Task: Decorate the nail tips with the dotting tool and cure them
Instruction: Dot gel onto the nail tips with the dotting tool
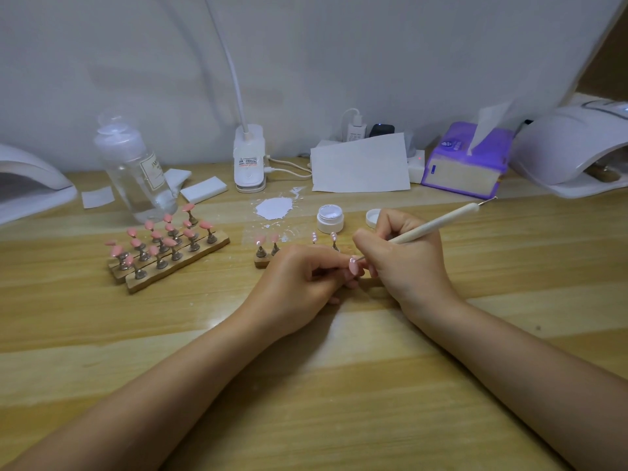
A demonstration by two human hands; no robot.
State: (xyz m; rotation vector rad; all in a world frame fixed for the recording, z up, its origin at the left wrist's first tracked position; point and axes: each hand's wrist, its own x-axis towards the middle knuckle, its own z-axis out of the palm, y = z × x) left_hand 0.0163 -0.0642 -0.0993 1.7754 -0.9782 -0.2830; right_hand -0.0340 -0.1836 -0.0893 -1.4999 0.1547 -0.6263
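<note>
Nail tip [353,265] pinched in L fingers [334,266]; dotting tool [431,226] tip on it.

A clear plastic bottle [136,171] with a label stands tilted-looking near the counter's [306,385] back left. Just beside it lie white cotton pads [203,189] and a small white square sheet [98,197]. At the middle of the back edge a white clip lamp base [249,161] sits, its neck rising up the wall, a white cable [289,166] trailing to its right. A sheet of white paper [360,164] leans in front of a plugged charger [355,129]. Right of it lies a purple tissue pack [467,161], one tissue sticking up.
</note>
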